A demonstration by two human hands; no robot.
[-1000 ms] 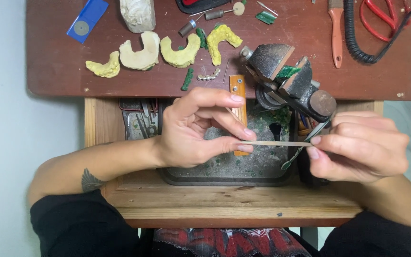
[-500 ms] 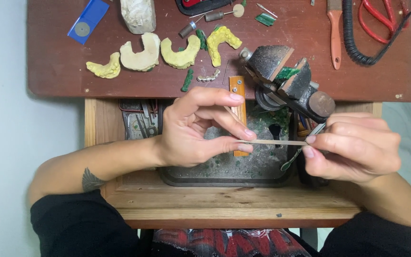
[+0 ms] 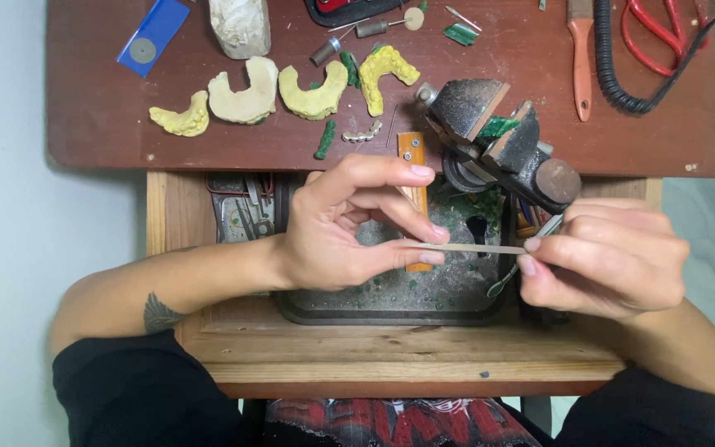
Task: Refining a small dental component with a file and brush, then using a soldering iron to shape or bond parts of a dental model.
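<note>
Seen from the head camera, looking straight down at a small workbench, two bare hands meet over an open wooden drawer [image 3: 177, 248]. The left hand [image 3: 349, 223] pinches one end of a thin, pale strip [image 3: 473, 247] between thumb and fingertips, its other fingers curled loosely above. The right hand [image 3: 610, 257] grips the other end of the strip between thumb and forefinger, with the remaining fingers folded in tight; a slim metal tool [image 3: 513, 273] also sticks out from under this hand, angled down and to the left. The strip lies nearly level between the two hands, directly above a dark tray [image 3: 391, 308] in the drawer that is scattered with green chips and grey dust. Just beyond the hands, a dark metal bench vise [image 3: 498, 141] sits at the edge of the reddish-brown tabletop [image 3: 109, 116], with a green piece clamped in its jaws. Further back on the tabletop lie four yellow and cream dental casts [image 3: 283, 87] in a row, a blue card [image 3: 152, 37], an orange-handled tool [image 3: 581, 54], a coiled black cable [image 3: 614, 66] and red-handled scissors [image 3: 664, 21]. Both forearms rest near the drawer's front edge.
</note>
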